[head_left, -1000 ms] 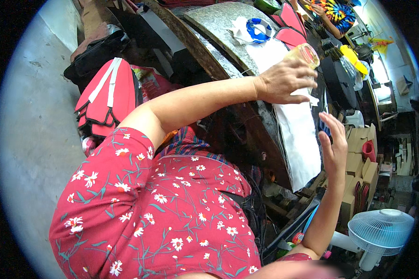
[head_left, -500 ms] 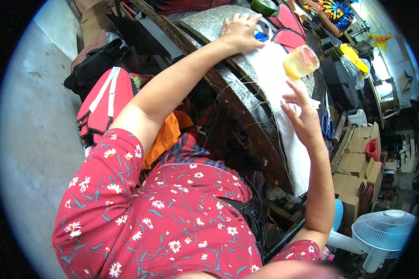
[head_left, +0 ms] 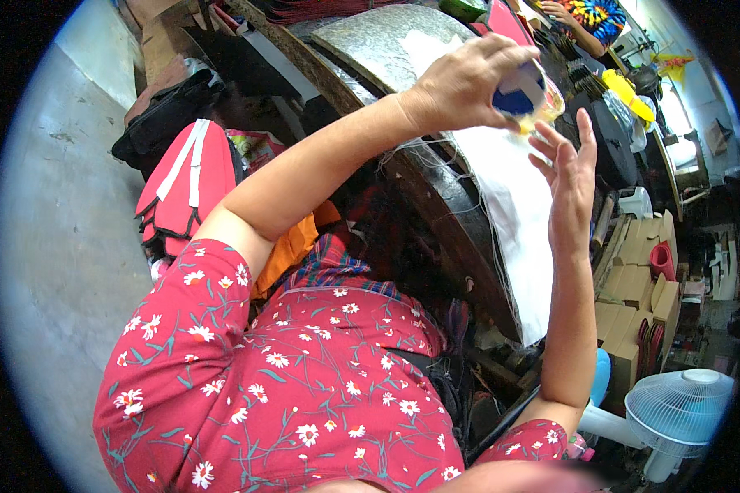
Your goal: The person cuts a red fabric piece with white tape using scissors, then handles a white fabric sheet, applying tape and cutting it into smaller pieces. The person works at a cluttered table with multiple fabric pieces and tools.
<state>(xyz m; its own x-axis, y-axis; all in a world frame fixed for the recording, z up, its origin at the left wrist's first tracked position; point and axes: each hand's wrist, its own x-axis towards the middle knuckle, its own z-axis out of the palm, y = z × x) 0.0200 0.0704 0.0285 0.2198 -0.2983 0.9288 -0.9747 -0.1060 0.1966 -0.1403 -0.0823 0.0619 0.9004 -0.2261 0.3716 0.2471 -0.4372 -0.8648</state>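
My left hand (head_left: 473,82) is closed on a round blue lid (head_left: 514,100), gripped by its edge. The lid is held right by a clear jar (head_left: 556,100) with yellowish residue; whether they touch I cannot tell, since lid and hand cover most of the jar. My right hand (head_left: 569,168) is raised just below the jar, its fingers apart and nothing in them. Under both hands a white cloth (head_left: 514,214) lies along the edge of the worktable. Part of a red-and-black fabric piece (head_left: 506,23) shows behind my left hand.
A grey stone-like slab (head_left: 370,41) lies on the worktable. Red padded pieces with white straps (head_left: 191,177) are stacked at the left. A standing fan (head_left: 682,411) and cardboard boxes (head_left: 629,287) are on the right. Another person's hand (head_left: 557,11) shows at the far end.
My left hand has moved right from the slab, carrying the blue lid to the jar. My right hand has risen slightly and shifted right, fingers more upright.
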